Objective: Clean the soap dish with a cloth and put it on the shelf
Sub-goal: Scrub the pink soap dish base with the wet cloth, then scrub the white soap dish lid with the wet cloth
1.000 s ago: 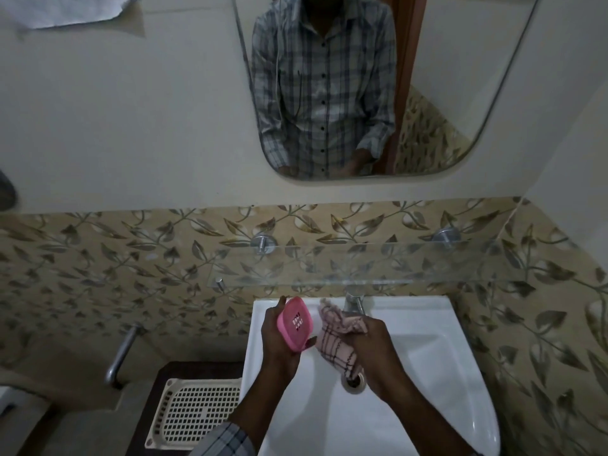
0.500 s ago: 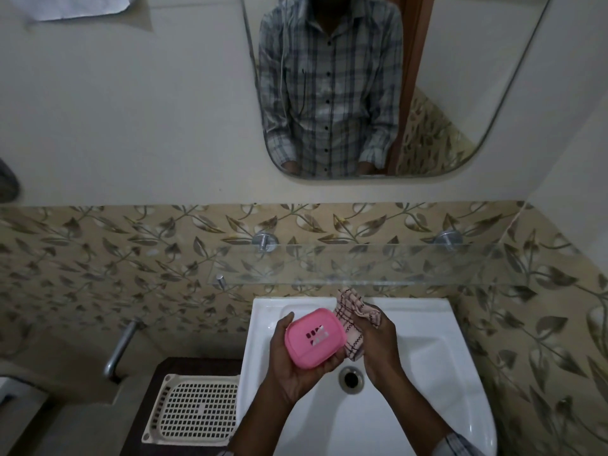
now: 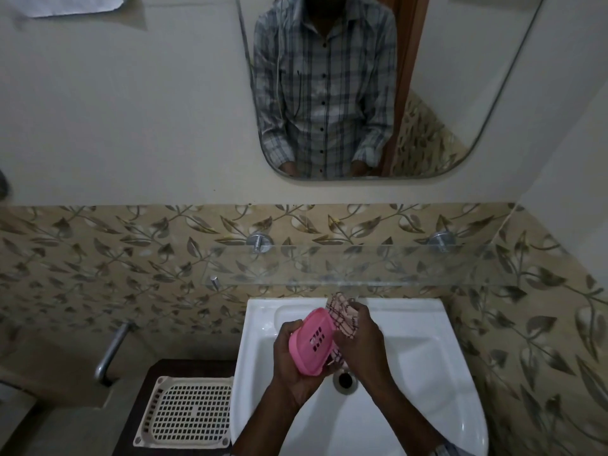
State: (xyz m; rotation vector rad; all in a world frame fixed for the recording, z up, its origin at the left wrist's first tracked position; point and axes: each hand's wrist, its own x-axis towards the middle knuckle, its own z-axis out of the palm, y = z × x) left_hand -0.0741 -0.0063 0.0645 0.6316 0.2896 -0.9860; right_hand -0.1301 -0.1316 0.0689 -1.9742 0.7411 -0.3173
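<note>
1. left hand (image 3: 289,360) grips the pink dish (image 3: 312,343) from below, fingers curled round its edge, over the sink (image 3: 427,373) near the drain
2. right hand (image 3: 358,340) has the cloth (image 3: 343,314) bunched in its fingers, pressed on the dish's right edge
3. glass shelf (image 3: 362,264) sits above the sink's back edge

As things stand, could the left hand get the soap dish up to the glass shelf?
Probably yes: the left hand already holds the soap dish, and the glass shelf above looks bare and unobstructed.

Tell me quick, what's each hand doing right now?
Left hand: closed around the soap dish.
Right hand: closed on the cloth, against the dish.
</note>
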